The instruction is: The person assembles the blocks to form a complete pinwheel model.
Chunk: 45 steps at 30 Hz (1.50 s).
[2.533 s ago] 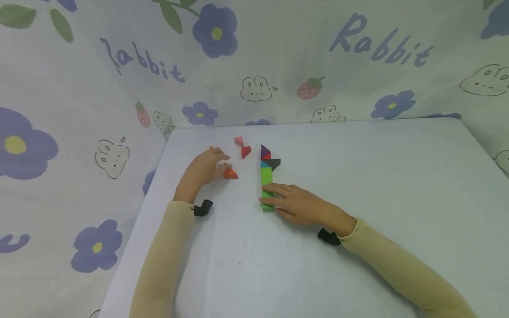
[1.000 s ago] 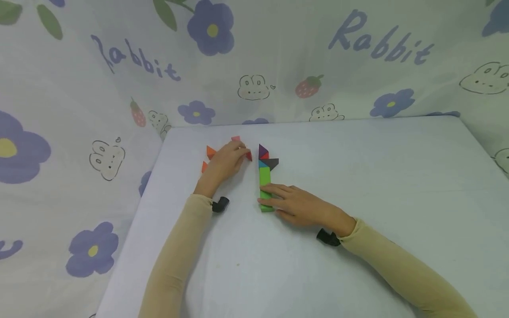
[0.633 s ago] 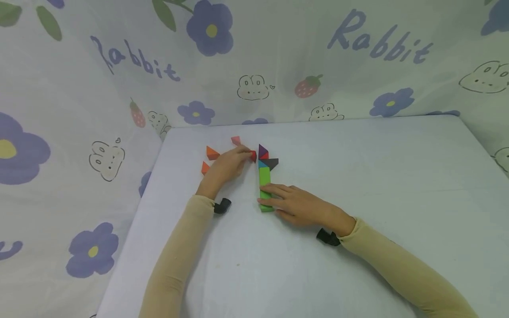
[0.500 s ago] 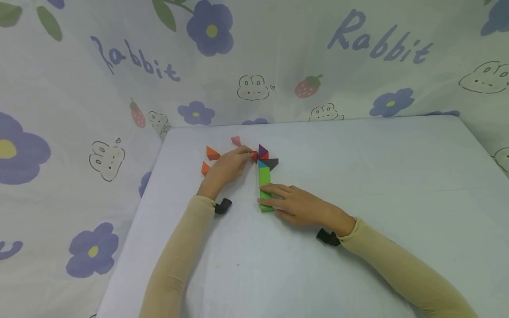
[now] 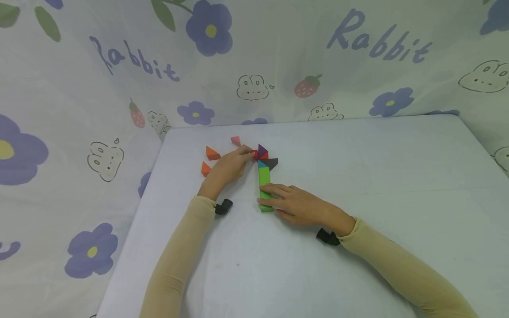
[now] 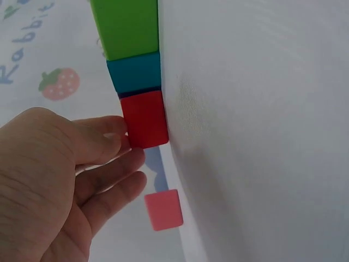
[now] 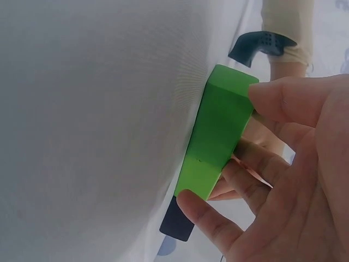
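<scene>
In the head view, my left hand (image 5: 228,167) pinches a red triangular block (image 6: 146,119) by its edge. That block sits against the left side of a purple triangular block (image 5: 262,151), beside another red piece (image 5: 265,156). Just below are a blue block (image 5: 262,164) and a dark grey block (image 5: 272,163). A line of green blocks (image 5: 264,176) runs from them towards me. My right hand (image 5: 300,205) rests extended fingers over the green blocks, its thumb near their right side. In the right wrist view, the thumb touches a corner of the green end.
Two orange triangular blocks, the upper one (image 5: 212,153) and the lower one (image 5: 205,168), lie left of my left hand. A pink triangular block (image 5: 236,140) lies behind it. All rest on a white table (image 5: 358,176) before a printed cloth (image 5: 278,53).
My left hand has moved right from the orange blocks, taken the red triangular block and slid it against the purple one. My right hand has stayed on the green blocks.
</scene>
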Tool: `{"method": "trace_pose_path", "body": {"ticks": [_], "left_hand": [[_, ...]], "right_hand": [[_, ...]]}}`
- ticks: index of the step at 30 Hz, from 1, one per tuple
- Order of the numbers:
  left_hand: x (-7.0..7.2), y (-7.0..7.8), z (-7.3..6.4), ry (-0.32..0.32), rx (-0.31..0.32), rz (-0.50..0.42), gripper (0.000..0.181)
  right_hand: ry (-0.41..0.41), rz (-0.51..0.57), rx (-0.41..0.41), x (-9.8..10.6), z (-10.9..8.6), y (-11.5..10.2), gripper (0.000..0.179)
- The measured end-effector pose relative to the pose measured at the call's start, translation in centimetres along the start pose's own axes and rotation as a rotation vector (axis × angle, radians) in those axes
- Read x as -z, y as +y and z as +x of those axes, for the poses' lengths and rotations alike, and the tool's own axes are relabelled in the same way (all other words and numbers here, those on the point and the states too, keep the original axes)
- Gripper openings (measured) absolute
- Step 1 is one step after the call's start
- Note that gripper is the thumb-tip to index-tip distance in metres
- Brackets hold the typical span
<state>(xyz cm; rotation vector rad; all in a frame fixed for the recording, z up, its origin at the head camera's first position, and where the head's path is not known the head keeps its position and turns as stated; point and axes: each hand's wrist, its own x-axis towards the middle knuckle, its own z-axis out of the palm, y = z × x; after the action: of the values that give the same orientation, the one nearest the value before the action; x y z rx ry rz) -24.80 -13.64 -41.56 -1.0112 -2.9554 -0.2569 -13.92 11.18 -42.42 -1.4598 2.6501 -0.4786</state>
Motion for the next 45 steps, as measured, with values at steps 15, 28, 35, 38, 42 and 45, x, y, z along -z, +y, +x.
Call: {"method": "trace_pose_path", "body": {"ticks": [15, 28, 35, 38, 42, 45], "left_hand": [[-0.2, 0.1, -0.2, -0.013, 0.015, -0.011, 0.037], [0.0, -0.1, -0.3, 0.002, 0.026, -0.025, 0.039], [3.6, -3.5, -1.6, 0.102, 0.128, -0.094, 0.038], [4.7, -5.7, -2.8, 0.110, 0.223, -0.112, 0.038], [4.9, -8.1, -4.1, 0.027, 0.370, -0.112, 0.037], [4.5, -9.2, -4.5, -0.022, 0.411, -0.137, 0.037]], "right_hand": [[-0.006, 0.004, 0.000, -0.2, 0.1, -0.1, 0.051], [0.001, 0.002, 0.008, -0.2, 0.2, -0.1, 0.051], [0.015, -0.017, 0.022, -0.2, 0.3, -0.1, 0.050], [0.018, -0.036, 0.023, -0.1, 0.2, 0.0, 0.050], [0.013, -0.029, 0.015, -0.1, 0.1, 0.0, 0.050], [0.014, -0.021, 0.011, 0.0, 0.1, -0.1, 0.050]]}}
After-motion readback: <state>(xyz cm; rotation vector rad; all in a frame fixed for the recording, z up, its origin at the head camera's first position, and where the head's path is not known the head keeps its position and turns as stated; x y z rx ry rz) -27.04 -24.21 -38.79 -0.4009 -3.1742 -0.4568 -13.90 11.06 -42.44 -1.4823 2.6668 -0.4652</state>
